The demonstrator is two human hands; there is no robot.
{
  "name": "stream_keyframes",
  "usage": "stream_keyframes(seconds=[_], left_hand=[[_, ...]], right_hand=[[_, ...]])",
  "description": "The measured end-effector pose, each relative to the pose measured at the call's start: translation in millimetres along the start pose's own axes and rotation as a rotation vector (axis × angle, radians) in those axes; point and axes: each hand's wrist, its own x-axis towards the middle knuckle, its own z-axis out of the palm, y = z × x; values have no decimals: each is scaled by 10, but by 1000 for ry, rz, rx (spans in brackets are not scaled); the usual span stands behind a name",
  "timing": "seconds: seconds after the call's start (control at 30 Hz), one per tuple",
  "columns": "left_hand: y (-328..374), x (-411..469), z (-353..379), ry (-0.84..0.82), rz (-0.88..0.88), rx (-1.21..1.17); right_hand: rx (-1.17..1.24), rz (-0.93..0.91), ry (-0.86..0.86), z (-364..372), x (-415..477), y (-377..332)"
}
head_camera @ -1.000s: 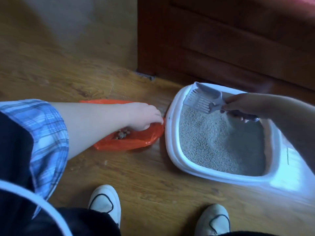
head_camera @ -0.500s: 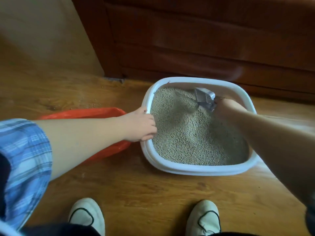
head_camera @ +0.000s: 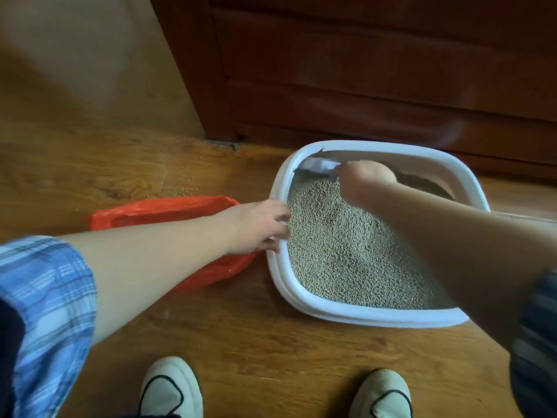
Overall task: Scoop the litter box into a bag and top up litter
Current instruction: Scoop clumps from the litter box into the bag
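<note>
**Hand state.** I had the left hand (head_camera: 259, 227) holding the left rim of the litter box (head_camera: 361, 315), with the fingers curled over the edge. The right hand (head_camera: 369, 176) was closed round the handle of the scoop (head_camera: 316, 168). The blade sat in the far-left corner of the box, at the surface of the litter (head_camera: 346, 248). I could not tell whether the blade carried anything.

**Hazards.**
1. The orange bag (head_camera: 168, 210) lay on the floor (head_camera: 271, 342) just left of the box, and my left forearm crossed its mouth. I judged that a loaded scoop would have to pass over that arm, and a knock there would spill the load.
2. The bag mouth looked slack and low. A tilt made too early would drop grains short of it. Loose grains (head_camera: 180, 191) already lay on the floor beyond the bag.
3. The litter sat unevenly and was thin toward the far-right corner. A hard push through the deeper part could flick grains over the rim.

**Surroundings.** A dark wooden cabinet (head_camera: 361, 70) stood close behind the far rim, which limited the scoop's swing on that side. Two shoes (head_camera: 168, 387) showed at the near edge of the view, apart from the box. No supply for topping up was in view.
</note>
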Motion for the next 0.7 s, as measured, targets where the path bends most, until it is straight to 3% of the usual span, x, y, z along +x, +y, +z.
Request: stream_keyframes(seconds=[0.13,0.37,0.5,0.7], left_hand=[[9,18,-23,-28,-32,-16],[99,61,-124,-147,-122,-22],[211,103,-239,-248,-119,100],[213,189,-333,-245,-44,128]], right_hand=[[-167,-171,-68,-5,-144,-143],[-232,-344,-290,-10,-382,83],[-330,-311,-464,-114,-624,431],[-202,-150,-500,-117,-669,921]])
